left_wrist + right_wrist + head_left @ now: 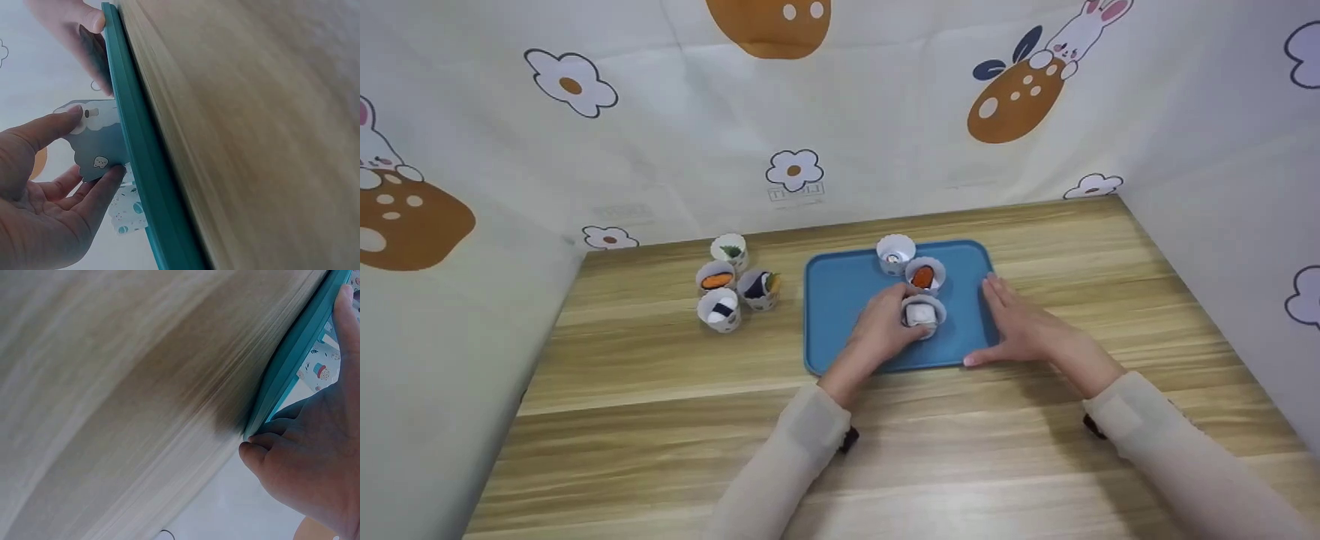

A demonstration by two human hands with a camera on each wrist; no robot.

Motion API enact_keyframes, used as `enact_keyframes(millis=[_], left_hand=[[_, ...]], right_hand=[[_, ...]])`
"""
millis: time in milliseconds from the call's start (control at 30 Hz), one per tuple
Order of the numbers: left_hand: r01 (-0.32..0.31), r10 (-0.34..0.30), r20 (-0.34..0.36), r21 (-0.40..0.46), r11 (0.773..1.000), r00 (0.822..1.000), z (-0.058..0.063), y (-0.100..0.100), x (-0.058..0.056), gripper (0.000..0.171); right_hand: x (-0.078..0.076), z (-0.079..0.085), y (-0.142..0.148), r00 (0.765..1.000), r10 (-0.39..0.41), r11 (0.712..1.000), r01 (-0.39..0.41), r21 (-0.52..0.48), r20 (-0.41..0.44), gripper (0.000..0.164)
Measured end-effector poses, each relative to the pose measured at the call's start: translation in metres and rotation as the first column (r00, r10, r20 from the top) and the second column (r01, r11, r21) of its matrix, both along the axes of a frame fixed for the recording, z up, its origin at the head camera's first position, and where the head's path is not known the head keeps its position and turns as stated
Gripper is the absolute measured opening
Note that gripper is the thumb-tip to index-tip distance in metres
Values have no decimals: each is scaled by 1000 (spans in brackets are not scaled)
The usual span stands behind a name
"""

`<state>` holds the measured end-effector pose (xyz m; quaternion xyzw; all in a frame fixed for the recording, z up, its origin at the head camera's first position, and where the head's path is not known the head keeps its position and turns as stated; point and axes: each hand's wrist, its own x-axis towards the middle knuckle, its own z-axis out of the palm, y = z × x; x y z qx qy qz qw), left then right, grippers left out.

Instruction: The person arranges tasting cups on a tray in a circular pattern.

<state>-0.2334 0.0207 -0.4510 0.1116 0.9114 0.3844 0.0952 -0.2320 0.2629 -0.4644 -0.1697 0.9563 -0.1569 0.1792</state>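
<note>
With thumb and fingers on either side, my left hand (885, 322) grips a paper baking cup (924, 313) holding a white piece of toy sushi with a dark band. The left wrist view shows this cup (101, 143) from the side, upright over the blue tray (840, 300). My right hand (1024, 326) spans the tray's front right corner, thumb at the front rim and extended fingers along the right rim. Just behind the gripped cup stands a cup with an orange-red piece (922, 279). Behind that is another pale cup (895, 255) with a small piece at its bottom.
Left of the tray, several cups cluster on the wooden table (660, 375): one with green (730, 252), one with an orange piece (716, 280), one with a dark wrapped roll (760, 289), one with a white-and-black piece (720, 310). A patterned curtain (682, 150) rises behind the table.
</note>
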Motion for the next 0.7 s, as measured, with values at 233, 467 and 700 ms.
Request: enact_keyframes(millis=[233, 467, 700], left_hand=[[0, 0, -6, -8, 1000, 1000, 0, 8, -1, 49], [-7, 7, -20, -12, 1000, 1000, -1, 14, -1, 50], [-28, 28, -1, -23, 999, 1000, -2, 20, -2, 51]], right_hand=[[0, 0, 0, 1000, -5, 1000, 5, 2, -1, 138], [0, 1, -1, 1000, 3, 1000, -3, -4, -5, 138], [0, 0, -2, 1000, 8, 1000, -8, -7, -6, 137]])
